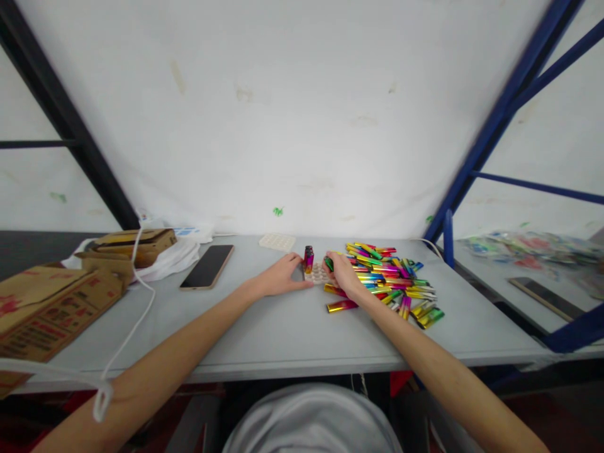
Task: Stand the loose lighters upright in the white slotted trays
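A pale tray with rows of round holes lies on the table between my hands. Several shiny lighters stand upright together at its left end, purple and red with dark tops. My left hand rests at the tray's left edge, thumb and fingers spread apart around that corner. Over the tray's right part, my right hand is closed on a lighter whose green, dark-ended part shows past the fingers. Just right of it spreads a loose pile of metallic multicoloured lighters, partly hidden by my right hand and forearm.
Another pale holed tray lies by the wall. To the left are a phone, an opened cardboard box, a white bag and a hanging white cord. A blue metal frame rises at the right, another phone beyond it.
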Demonstrator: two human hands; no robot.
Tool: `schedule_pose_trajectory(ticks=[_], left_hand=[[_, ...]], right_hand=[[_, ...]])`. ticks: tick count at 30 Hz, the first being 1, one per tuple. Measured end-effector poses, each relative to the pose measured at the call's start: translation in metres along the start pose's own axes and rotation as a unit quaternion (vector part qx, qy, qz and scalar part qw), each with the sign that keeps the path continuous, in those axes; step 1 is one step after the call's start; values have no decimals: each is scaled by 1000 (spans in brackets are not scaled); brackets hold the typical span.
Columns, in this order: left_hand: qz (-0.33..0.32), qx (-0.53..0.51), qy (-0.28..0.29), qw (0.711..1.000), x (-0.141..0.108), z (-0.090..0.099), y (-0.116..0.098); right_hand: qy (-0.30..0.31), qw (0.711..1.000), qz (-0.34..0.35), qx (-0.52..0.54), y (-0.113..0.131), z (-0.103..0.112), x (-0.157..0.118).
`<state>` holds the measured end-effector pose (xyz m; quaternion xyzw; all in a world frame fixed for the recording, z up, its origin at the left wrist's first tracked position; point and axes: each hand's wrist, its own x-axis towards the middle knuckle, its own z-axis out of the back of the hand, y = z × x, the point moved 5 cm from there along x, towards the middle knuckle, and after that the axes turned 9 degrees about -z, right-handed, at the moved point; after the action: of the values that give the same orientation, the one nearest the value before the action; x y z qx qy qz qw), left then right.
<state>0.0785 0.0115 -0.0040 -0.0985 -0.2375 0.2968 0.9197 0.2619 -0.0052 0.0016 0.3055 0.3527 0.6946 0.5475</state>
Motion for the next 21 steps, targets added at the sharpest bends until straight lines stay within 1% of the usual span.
schedule_pose_trajectory(ticks=[3, 4, 8, 12, 13, 14, 18, 21], left_hand=[[-3, -4, 2, 1000, 0, 0, 1], [-4, -5, 0, 1000, 0, 0, 1], [-10, -13, -10, 1000, 0, -1, 2], [-12, -16, -14, 1000, 1, 0, 1], [-11, -15, -12, 1000, 1, 0, 1], [-10, -15, -11, 1000, 1, 0, 1], [-17, -15, -12, 1000, 2, 0, 2], [-22, -13, -9, 1000, 2, -1, 3]], right_hand=[[-56, 997, -24, 57, -3, 3, 0], [-66, 995, -17, 67, -3, 4, -1], [-83, 993, 52, 70, 5, 5, -4], [-106, 982, 153, 28, 19, 7, -10], [-108, 980, 168, 19, 21, 7, -12], [-105, 979, 172, 12, 22, 7, -12], [-86, 986, 146, 11, 20, 5, -13], [-107, 983, 147, 6, 20, 7, -14]])
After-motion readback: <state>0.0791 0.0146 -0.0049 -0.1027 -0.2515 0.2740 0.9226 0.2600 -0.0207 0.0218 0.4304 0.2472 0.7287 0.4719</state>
